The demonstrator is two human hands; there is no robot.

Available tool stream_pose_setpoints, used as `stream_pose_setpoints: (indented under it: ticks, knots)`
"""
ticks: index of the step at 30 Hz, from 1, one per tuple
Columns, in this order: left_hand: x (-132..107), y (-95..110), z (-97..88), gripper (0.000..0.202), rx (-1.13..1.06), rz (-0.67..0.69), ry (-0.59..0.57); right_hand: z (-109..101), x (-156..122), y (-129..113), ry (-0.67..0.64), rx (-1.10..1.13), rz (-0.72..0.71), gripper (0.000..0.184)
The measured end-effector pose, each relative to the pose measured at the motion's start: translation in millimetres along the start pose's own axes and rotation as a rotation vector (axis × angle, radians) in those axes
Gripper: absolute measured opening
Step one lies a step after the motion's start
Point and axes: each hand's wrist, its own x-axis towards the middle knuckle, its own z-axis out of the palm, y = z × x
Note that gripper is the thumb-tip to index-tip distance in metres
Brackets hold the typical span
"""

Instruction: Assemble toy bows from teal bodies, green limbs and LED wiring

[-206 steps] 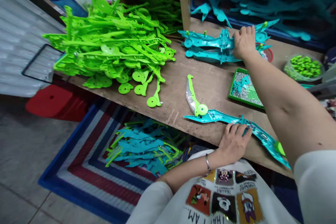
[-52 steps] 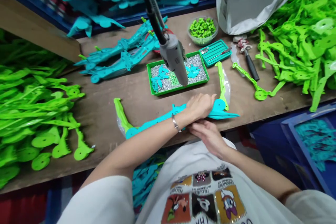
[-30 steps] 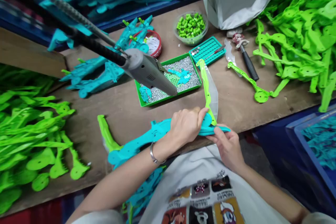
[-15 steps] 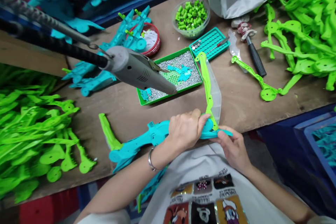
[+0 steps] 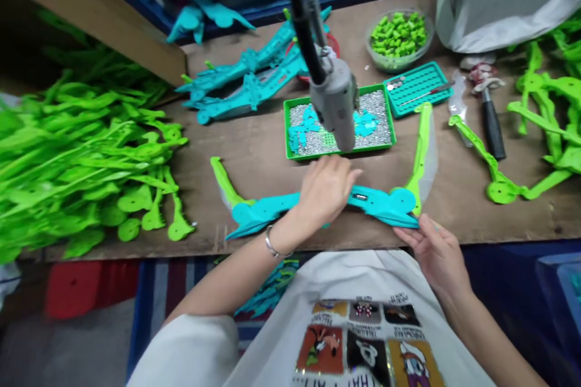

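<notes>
A blue plastic toy bow body point(image 5: 381, 204) lies crosswise near the table's front edge. Lime-green arms are joined at its ends, the left arm point(image 5: 221, 176) and the right arm point(image 5: 422, 151), each with a translucent piece beside it. My right hand point(image 5: 438, 248) pinches the body's right tip between thumb and fingers. Over the middle of the body is my left hand point(image 5: 324, 190), palm down, fingers bent and their tips hidden; whether it grips the body cannot be seen. A hanging electric screwdriver point(image 5: 336, 106) ends just above this hand.
Behind is a green tray point(image 5: 338, 154) of screws and small blue pieces. Near it stand a teal tray point(image 5: 415, 94) and a bowl of green caps point(image 5: 399, 36). A hammer point(image 5: 492, 124) lies right. Green parts are heaped left point(image 5: 91, 169) and right point(image 5: 549, 109); blue bodies point(image 5: 254, 81) lie behind.
My left hand has shifted from the bow body's right end to over its middle. My right hand stays at the right tip. The view has turned, and the bow now lies more level.
</notes>
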Motion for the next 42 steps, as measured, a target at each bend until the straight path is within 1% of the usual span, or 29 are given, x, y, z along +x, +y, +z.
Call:
stream_pose_setpoints:
  ticks: [1,2,3,4,5,7,9,12,14,15,16,17,19,20,22,24,26,28,30,31,33,34,35,36,37,39,40,41,42]
  knots:
    - [-7,-20,-2.3,0.053,0.040,-0.100,0.014,-4,1,-2,0.004,-0.007,0.004,0.026]
    - [-14,-40,-4.1,0.055,0.057,-0.190,-0.007,-7,2,-4,0.010,-0.015,0.007,0.027]
    - [-21,-58,-5.3,0.058,0.045,-0.251,-0.065,-10,4,-6,0.021,-0.024,0.009,0.027]
    - [-27,-75,-5.6,0.061,0.008,-0.267,-0.151,-13,5,-8,0.034,-0.037,0.011,0.028]
    - [-33,-88,-5.2,0.063,-0.040,-0.250,-0.237,-15,7,-9,0.049,-0.053,0.013,0.029]
    - [-40,-103,-1.7,0.066,-0.122,-0.190,-0.355,-17,11,-11,0.077,-0.092,0.018,0.029]
    - [-41,-105,4.3,0.068,-0.138,-0.184,-0.368,-20,17,-14,0.103,-0.129,0.026,0.030]
    - [-38,-93,13.5,0.074,-0.128,-0.252,-0.310,-26,25,-20,0.170,-0.155,-0.003,0.030]
    - [-35,-84,17.6,0.076,-0.173,-0.252,-0.290,-27,24,-21,0.207,-0.167,-0.013,0.034]
    - [-35,-80,18.8,0.075,-0.202,-0.238,-0.286,-26,20,-19,0.195,-0.185,0.028,0.038]
    - [-34,-77,19.6,0.072,-0.228,-0.219,-0.286,-21,15,-16,0.148,-0.212,0.110,0.043]
    - [-34,-74,20.1,0.068,-0.246,-0.191,-0.287,-14,8,-11,0.066,-0.247,0.219,0.047]
    - [-33,-70,20.7,0.059,-0.254,-0.112,-0.286,11,-7,4,-0.161,-0.305,0.446,0.047]
    - [-33,-68,21.0,0.056,-0.252,-0.081,-0.281,27,-13,14,-0.266,-0.308,0.489,0.045]
    - [-31,-64,21.5,0.054,-0.267,-0.073,-0.262,64,-21,35,-0.382,-0.243,0.489,0.047]
    - [-28,-61,21.5,0.051,-0.328,-0.136,-0.260,99,-20,55,-0.394,-0.147,0.423,0.047]
    - [-26,-57,19.7,0.043,-0.410,-0.193,-0.291,128,-13,69,-0.391,-0.060,0.360,0.044]
    - [-26,-55,14.6,0.033,-0.470,-0.211,-0.333,147,-5,78,-0.358,-0.020,0.327,0.042]
    - [-31,-56,5.0,0.027,-0.498,-0.183,-0.321,156,0,82,-0.311,-0.029,0.304,0.038]
    - [-36,-59,-1.6,0.026,-0.505,-0.155,-0.277,158,2,82,-0.297,-0.045,0.294,0.036]
    - [-51,-71,-17.3,0.023,-0.499,-0.137,-0.119,158,4,82,-0.283,-0.078,0.270,0.033]
    - [-62,-81,-25.5,0.021,-0.481,-0.167,-0.029,157,4,81,-0.281,-0.092,0.260,0.032]
    - [-75,-92,-32.8,0.019,-0.453,-0.242,0.050,156,3,79,-0.276,-0.106,0.252,0.031]
    - [-91,-104,-38.3,0.018,-0.417,-0.347,0.092,155,2,78,-0.270,-0.118,0.244,0.031]
    - [-107,-115,-41.3,0.020,-0.380,-0.454,0.101,153,1,77,-0.266,-0.130,0.237,0.030]
    - [-139,-134,-37.4,0.040,-0.386,-0.608,0.053,151,-1,74,-0.267,-0.155,0.239,0.029]
    - [-153,-140,-30.3,0.047,-0.464,-0.648,0.034,150,-2,73,-0.266,-0.168,0.243,0.028]
    - [-163,-142,-20.6,0.049,-0.606,-0.655,0.007,150,-3,72,-0.265,-0.180,0.249,0.028]
    - [-170,-142,-9.1,0.048,-0.798,-0.633,-0.015,149,-4,72,-0.264,-0.192,0.256,0.028]
